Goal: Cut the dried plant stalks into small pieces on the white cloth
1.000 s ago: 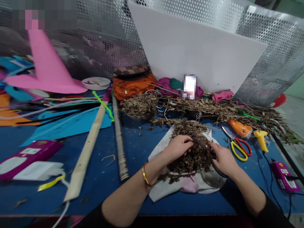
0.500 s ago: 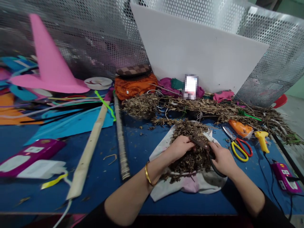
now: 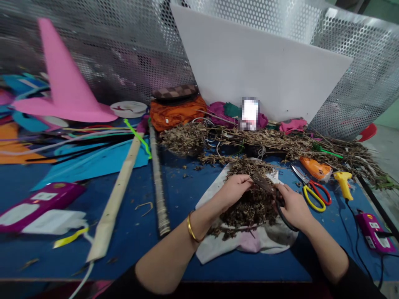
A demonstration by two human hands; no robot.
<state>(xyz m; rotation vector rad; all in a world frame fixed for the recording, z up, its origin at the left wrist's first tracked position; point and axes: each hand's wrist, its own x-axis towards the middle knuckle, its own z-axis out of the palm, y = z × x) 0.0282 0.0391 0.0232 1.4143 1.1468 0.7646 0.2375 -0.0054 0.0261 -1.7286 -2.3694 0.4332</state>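
My right hand (image 3: 294, 208) grips a pair of dark scissors (image 3: 263, 182), with the blades angled up and to the left. Close to the blade tips, my left hand (image 3: 236, 192) has its fingers pinched together; what lies between them is hidden. A gold bangle (image 3: 191, 227) circles the left wrist. Beneath both hands is a heap of brown dried plant bits (image 3: 249, 211), spread over a whitish cloth (image 3: 218, 248) with a pink patch.
Red-and-yellow-handled scissors (image 3: 314, 195), a yellow glue gun (image 3: 343, 185) and a purple box (image 3: 374, 232) lie right. Dried stalks (image 3: 280, 143) stretch along the back below a white board (image 3: 264, 66). A wooden stick (image 3: 116, 199) and pink cone hat (image 3: 65, 83) are left.
Both hands have shifted only slightly over the heap, the left a little upward. The scissors have moved a touch with the right hand.
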